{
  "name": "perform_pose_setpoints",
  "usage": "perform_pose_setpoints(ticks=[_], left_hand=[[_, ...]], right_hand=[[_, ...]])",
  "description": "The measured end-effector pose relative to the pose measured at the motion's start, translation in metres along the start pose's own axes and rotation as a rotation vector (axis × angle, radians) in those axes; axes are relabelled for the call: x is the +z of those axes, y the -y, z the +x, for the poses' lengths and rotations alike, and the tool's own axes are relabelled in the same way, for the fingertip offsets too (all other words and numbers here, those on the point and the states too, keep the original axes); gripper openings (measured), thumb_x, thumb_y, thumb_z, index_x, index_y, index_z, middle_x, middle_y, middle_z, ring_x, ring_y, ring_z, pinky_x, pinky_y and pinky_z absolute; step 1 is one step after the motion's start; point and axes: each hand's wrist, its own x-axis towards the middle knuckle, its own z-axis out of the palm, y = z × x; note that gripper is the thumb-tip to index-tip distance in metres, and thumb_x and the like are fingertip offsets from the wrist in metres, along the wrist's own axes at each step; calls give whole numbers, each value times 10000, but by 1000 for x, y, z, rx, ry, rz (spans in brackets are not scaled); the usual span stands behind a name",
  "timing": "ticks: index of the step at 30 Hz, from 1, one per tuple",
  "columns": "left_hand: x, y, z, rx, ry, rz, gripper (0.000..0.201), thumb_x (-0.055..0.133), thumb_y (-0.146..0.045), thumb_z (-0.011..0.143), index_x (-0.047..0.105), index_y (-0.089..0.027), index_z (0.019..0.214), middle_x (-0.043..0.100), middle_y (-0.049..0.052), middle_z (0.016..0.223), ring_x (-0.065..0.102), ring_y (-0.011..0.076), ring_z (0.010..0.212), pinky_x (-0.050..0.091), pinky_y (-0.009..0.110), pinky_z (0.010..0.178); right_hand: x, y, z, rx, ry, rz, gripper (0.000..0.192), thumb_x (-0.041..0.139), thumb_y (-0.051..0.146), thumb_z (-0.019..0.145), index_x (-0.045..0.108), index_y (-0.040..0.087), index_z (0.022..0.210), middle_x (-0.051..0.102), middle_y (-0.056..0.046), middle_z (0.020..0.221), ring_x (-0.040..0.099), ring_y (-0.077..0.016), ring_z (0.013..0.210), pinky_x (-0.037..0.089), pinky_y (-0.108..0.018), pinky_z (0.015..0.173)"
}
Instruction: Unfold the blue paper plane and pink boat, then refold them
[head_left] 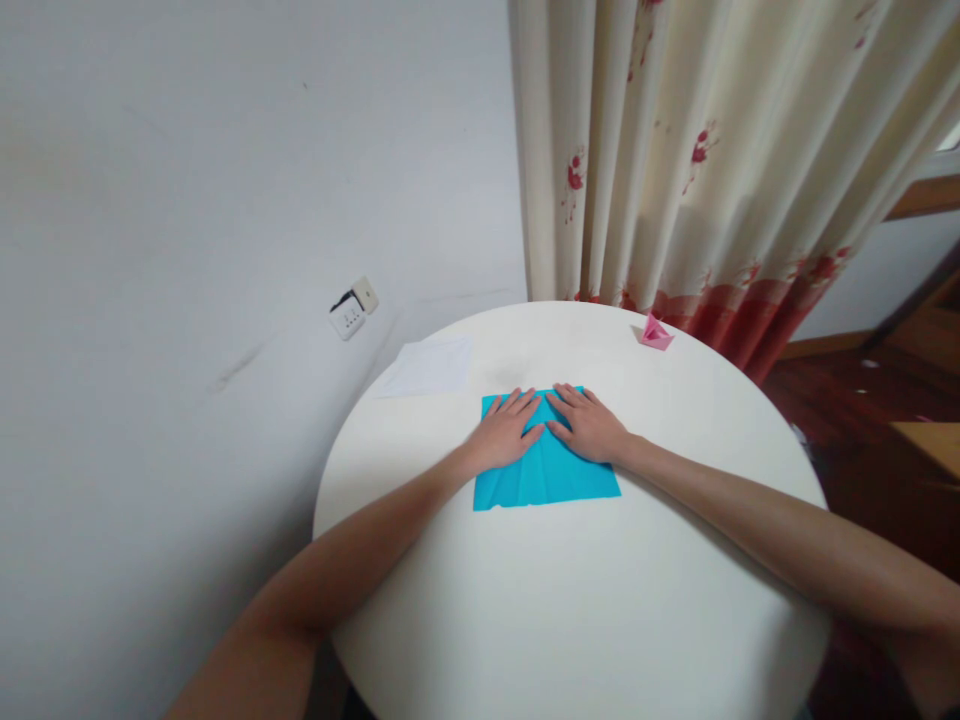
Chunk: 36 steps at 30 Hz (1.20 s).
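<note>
A sheet of blue paper (pixel 551 480) with creases across it lies flat on the round white table (pixel 555 600). My left hand (pixel 508 432) rests on its upper left part, palm down with the fingers spread. On the upper right part lies my right hand (pixel 589 424), also flat and spread. The two thumbs point toward each other with a small gap between them. Parts of the paper's top and sides are hidden under both hands.
A small pink folded-paper boat (pixel 655 334) stands near the table's far right edge. White paper (pixel 431 366) lies at the far left edge, close to the wall with a power socket (pixel 348 318). A patterned curtain (pixel 675 150) hangs behind the table.
</note>
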Motion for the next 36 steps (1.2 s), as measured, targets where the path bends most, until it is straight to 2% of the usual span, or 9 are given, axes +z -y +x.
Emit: perform_pose_setpoints(ticks=[20,29,36], left_hand=[[1,1,0,1,1,-9,631,272,-539,1014,254,-222,1559,204,49,1642,126,265,1524,132,507,1216],[-1,0,0,-6,7,-12,635,268,-549,1013,247,-231,1562,196,40,1643,132,269,1522,136,527,1214],[0,1,0,-4,4,-13,629,276,-547,1013,249,-242,1562,198,48,1643,131,269,1523,132,516,1214]], right_hand=[[1,0,0,-3,-8,0,646,291,515,1013,344,135,1533,272,-142,1613,232,-283,1492,193,-478,1200],[3,-3,1,139,-15,-10,646,273,498,1008,335,125,1532,258,-140,1618,230,-304,1489,207,-529,1185],[4,-3,2,141,-24,-12,637,282,492,1006,340,131,1528,264,-141,1616,232,-301,1488,203,-523,1185]])
